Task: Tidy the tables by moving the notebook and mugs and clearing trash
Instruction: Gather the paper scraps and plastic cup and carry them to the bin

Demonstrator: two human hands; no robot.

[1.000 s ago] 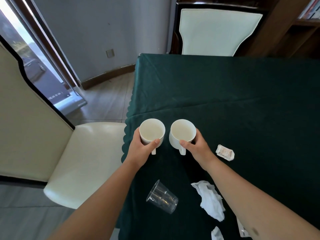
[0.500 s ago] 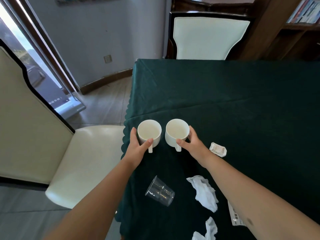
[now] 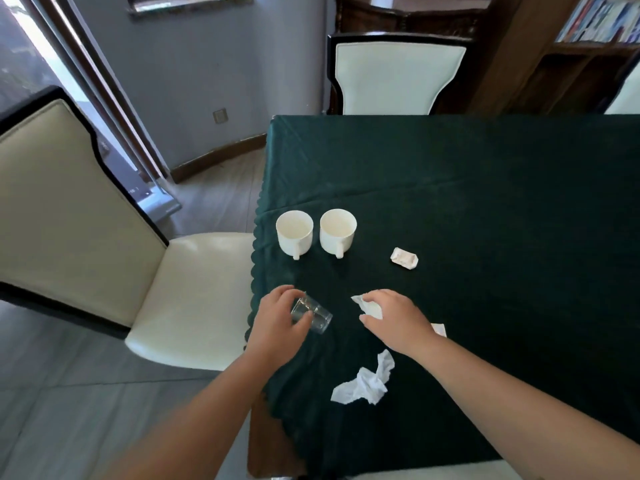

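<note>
Both mugs (image 3: 316, 233) released; left hand (image 3: 277, 322) now grips plastic cup (image 3: 311, 311), right hand (image 3: 391, 318) pinches tissue (image 3: 369, 306).

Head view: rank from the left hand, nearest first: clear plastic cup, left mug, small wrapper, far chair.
From the left hand:
1. clear plastic cup, on its side in that hand's grip.
2. left mug, just beyond, near the table's left edge.
3. small wrapper, farther right.
4. far chair, behind the table's far edge.
</note>
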